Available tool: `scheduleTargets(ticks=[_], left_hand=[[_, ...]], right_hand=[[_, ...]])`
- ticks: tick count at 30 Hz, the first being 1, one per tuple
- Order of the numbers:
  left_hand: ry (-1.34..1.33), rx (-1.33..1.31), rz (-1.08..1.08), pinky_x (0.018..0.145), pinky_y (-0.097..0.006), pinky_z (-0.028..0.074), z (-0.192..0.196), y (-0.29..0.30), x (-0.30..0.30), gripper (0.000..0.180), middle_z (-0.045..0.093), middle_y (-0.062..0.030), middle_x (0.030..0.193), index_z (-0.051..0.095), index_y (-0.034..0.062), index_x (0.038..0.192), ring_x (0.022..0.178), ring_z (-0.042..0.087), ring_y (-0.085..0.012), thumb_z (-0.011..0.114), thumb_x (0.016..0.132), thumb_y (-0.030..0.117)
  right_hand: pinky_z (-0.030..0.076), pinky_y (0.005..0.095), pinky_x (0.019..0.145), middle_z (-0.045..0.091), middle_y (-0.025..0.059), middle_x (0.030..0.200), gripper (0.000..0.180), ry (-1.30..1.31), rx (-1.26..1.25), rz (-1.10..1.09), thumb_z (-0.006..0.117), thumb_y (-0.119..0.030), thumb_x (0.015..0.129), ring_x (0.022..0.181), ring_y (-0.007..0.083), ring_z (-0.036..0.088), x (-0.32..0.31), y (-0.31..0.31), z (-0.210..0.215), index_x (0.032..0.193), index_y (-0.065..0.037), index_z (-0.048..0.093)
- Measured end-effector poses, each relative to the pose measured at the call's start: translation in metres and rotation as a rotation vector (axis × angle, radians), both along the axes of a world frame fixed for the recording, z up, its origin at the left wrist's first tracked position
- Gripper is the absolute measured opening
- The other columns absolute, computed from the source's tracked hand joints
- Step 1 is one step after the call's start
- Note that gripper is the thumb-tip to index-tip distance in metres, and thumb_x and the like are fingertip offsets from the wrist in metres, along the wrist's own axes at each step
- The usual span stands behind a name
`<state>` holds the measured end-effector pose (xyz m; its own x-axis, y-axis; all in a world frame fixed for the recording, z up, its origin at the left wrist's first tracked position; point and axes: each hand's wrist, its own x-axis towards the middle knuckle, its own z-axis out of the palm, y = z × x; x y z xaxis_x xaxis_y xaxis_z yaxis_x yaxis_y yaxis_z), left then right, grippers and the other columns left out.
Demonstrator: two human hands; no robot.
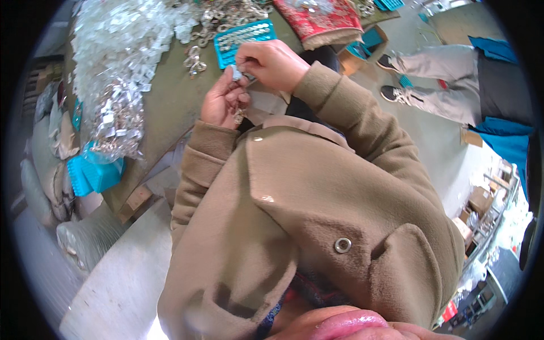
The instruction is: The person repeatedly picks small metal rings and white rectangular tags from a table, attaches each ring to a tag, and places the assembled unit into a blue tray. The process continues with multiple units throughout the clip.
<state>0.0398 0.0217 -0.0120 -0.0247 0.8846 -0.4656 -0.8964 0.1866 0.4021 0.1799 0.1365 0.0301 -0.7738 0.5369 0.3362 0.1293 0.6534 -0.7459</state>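
The left hand (224,102) and the right hand (272,63) meet close together above the edge of a greenish table (164,107). The left hand is closed: its fingers are curled around a small metal part (238,117), which shows at the lower side of the fist. The right hand is also closed, and its fingertips pinch a small clear plastic piece (237,72) just at the top of the left hand's fingers, so both hands touch at this point. (If the clear piece and the metal part are already joined together, I cannot tell, because the fingers hide it.)

Just beyond the right hand, nearly touching its knuckles, a turquoise tray (241,38) with rows of small shiny pieces lies on the table. To the left of this tray, near the left hand, there is a loose bunch of metal rings (195,56). Farther to the left of both hands a big heap of clear plastic pieces (122,34) lies, and below it a transparent bag with silver parts (116,122). Beyond the right hand a red patterned cushion (326,17) sits. Well apart, to the right of the hands, the legs of another person (436,85) stretch over the floor.
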Motion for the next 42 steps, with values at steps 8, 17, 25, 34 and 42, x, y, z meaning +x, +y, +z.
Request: scheduleTargets(ticks=[8,17,25,34,42], left_hand=[[-0.186,-0.009,-0.017,0.046,-0.017,0.036,0.008,-0.005,-0.006,0.022,0.061,-0.0057,0.08,0.058,0.0039,0.099,0.049,0.04,-0.0012,0.057,0.097,0.026],[0.024,-0.057,-0.025,0.046,-0.017,0.037,0.009,-0.003,0.003,0.022,0.059,-0.0039,0.078,0.056,0.0044,0.095,0.052,0.041,-0.0015,0.064,0.093,0.025],[0.556,-0.158,0.029,0.055,-0.018,0.048,0.01,-0.008,0.003,0.014,0.065,-0.0032,0.086,0.059,0.0104,0.096,0.065,0.057,-0.0058,0.06,0.095,0.025],[0.177,-0.224,0.422,0.047,-0.022,0.033,-0.006,-0.031,-0.037,0.013,0.046,0.0013,0.071,0.051,0.0125,0.089,0.057,0.04,-0.0084,0.055,0.094,0.023],[0.406,-0.228,0.508,0.048,-0.021,0.033,0.003,-0.034,-0.055,0.01,0.054,0.0006,0.077,0.058,0.0066,0.099,0.058,0.042,-0.0069,0.056,0.092,0.014]], right_hand=[[0.049,0.0344,0.061,0.061,0.0119,0.07,0.007,0.079,-0.16,-0.028,0.062,-0.01,0.082,0.067,0.0291,0.062,-0.001,-0.009,-0.008,0.087,-0.005,0.064],[0.049,0.0369,0.062,0.063,0.0145,0.077,0.009,0.048,-0.116,0.019,0.058,-0.001,0.081,0.072,0.0323,0.063,0.001,-0.01,-0.018,0.089,-0.004,0.062],[0.052,0.036,0.066,0.067,0.0143,0.085,0.011,-0.006,-0.184,0.101,0.062,-0.006,0.083,0.078,0.032,0.065,-0.011,-0.003,-0.031,0.092,-0.005,0.067],[0.053,0.0395,0.067,0.065,0.0122,0.089,0.017,0.082,0.073,0.005,0.065,-0.018,0.085,0.08,0.0322,0.065,-0.07,-0.014,-0.037,0.1,-0.009,0.066],[0.053,0.0401,0.066,0.063,0.0105,0.09,0.014,0.012,0.222,-0.037,0.062,-0.011,0.086,0.08,0.0332,0.064,-0.11,-0.024,-0.046,0.098,-0.008,0.066]])
